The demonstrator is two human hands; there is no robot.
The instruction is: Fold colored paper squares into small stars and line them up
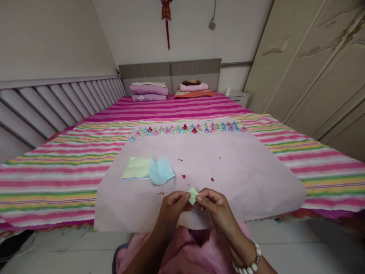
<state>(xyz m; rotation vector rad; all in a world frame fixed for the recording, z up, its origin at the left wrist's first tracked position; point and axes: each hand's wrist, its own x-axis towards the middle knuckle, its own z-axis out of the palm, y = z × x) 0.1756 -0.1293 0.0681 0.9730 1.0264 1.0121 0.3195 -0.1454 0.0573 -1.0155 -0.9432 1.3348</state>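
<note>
Fingers (182,200) pinching green paper (193,195) from both sides, red scraps (183,176) ahead, blue sheet (161,172) leftward, folded shapes (184,126) beyond

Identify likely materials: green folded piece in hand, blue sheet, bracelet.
Green folded piece: probably paper, matte; straight edges, sharp corners.
Blue sheet: likely thin paper, matte; creased, uneven edges.
Bracelet: rounded whitish beads, smooth-looking; plastic, stone or shell, can't tell. Its greyish section may be metal.

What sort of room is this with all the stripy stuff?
Probably a bedroom: there's a wide striped pink-and-magenta cloth bedspread, a rectangular grey-brown headboard and a stack of folded purple bedding.
</note>
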